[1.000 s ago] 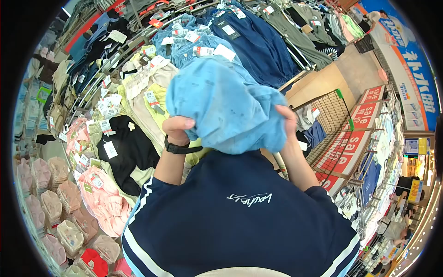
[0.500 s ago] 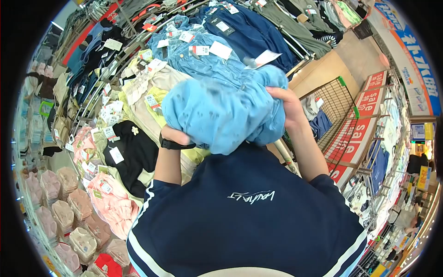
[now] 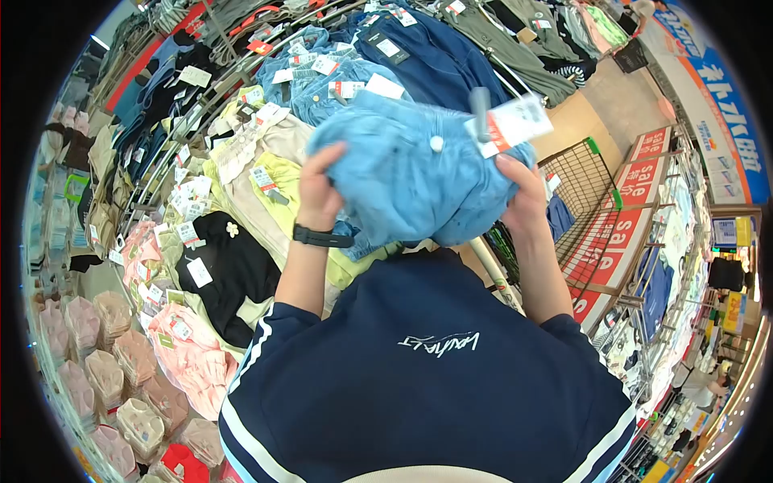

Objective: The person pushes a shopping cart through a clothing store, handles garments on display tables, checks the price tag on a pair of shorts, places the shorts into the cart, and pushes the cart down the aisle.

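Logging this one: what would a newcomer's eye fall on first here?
First, the light-blue garment held mid-view between left hand and right hand, its white-and-red tag sticking out at upper right. Next, the red sale signs lining the right side, then the black garment lying to the left.

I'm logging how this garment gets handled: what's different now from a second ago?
The blue garment has been turned: its button and a price tag, out of sight a second ago, now show. The left hand has moved up along its side. Both the left and right hand still hold it; the shopping cart stays put.
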The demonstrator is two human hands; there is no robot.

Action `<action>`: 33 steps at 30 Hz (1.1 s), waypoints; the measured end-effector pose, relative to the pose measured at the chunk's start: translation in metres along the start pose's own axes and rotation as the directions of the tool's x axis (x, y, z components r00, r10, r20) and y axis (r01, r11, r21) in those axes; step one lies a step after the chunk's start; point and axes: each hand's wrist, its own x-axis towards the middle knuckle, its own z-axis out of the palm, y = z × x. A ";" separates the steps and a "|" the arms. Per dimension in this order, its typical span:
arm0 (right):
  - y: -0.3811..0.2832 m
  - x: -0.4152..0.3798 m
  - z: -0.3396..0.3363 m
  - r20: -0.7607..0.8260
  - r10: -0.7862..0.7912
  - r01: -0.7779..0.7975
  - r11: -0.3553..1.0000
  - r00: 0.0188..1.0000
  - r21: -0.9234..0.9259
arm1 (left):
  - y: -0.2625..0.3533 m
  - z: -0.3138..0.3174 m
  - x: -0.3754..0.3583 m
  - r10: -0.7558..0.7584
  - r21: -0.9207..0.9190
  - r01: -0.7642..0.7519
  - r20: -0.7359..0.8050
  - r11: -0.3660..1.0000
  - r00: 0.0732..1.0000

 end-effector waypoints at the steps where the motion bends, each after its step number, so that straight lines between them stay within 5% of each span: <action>1: -0.004 -0.004 -0.005 0.002 -0.062 0.062 0.998 0.998 -0.032 | 0.008 -0.007 0.000 0.026 0.074 -0.027 0.013 0.997 1.000; 5: 0.010 -0.021 -0.006 -0.006 0.102 -0.102 0.995 0.995 -0.022 | 0.015 -0.039 -0.008 0.021 0.501 -0.069 0.101 0.863 0.995; 7: 0.024 -0.026 0.000 -0.050 0.248 -0.252 0.962 0.968 -0.108 | 0.013 -0.022 -0.019 -0.082 0.682 -0.115 0.250 0.722 0.965; 10: 0.036 -0.019 0.005 0.034 0.421 -0.386 0.858 0.906 -0.338 | 0.010 -0.005 -0.023 -0.380 0.807 0.040 0.234 0.590 0.895; 12: 0.034 -0.019 0.009 0.085 0.353 -0.301 0.883 0.932 -0.360 | 0.007 0.000 -0.021 -0.481 0.893 0.061 0.181 0.445 0.858; 15: 0.025 -0.018 0.012 0.166 0.190 -0.102 0.896 0.968 -0.433 | 0.007 0.010 -0.011 -0.452 0.896 -0.383 0.445 0.227 0.773; 16: 0.022 -0.019 0.014 0.195 0.132 -0.036 0.903 0.972 -0.428 | 0.006 0.012 -0.009 -0.486 0.909 -0.372 0.416 0.189 0.769; 22: 0.010 -0.018 0.003 0.305 0.153 -0.037 0.934 0.940 -0.354 | -0.014 0.026 0.010 -0.456 0.800 -0.365 0.580 0.477 0.675; 25: 0.017 -0.015 -0.007 0.325 0.154 -0.072 0.965 0.933 -0.250 | -0.035 0.016 0.023 -0.606 0.777 -0.099 0.558 0.622 0.566; 26: 0.018 -0.013 -0.010 0.333 0.158 -0.083 0.970 0.930 -0.229 | -0.044 0.001 0.029 -0.614 0.771 -0.145 0.592 0.620 0.522; 29: 0.014 -0.016 -0.008 0.218 0.117 -0.073 0.977 0.969 -0.200 | -0.046 0.002 0.022 -0.679 0.855 0.055 0.368 0.515 0.636; 33: 0.009 -0.014 -0.014 0.264 0.054 -0.030 0.995 0.963 -0.094 | -0.049 0.001 0.026 -0.444 0.739 -0.030 0.436 0.673 0.782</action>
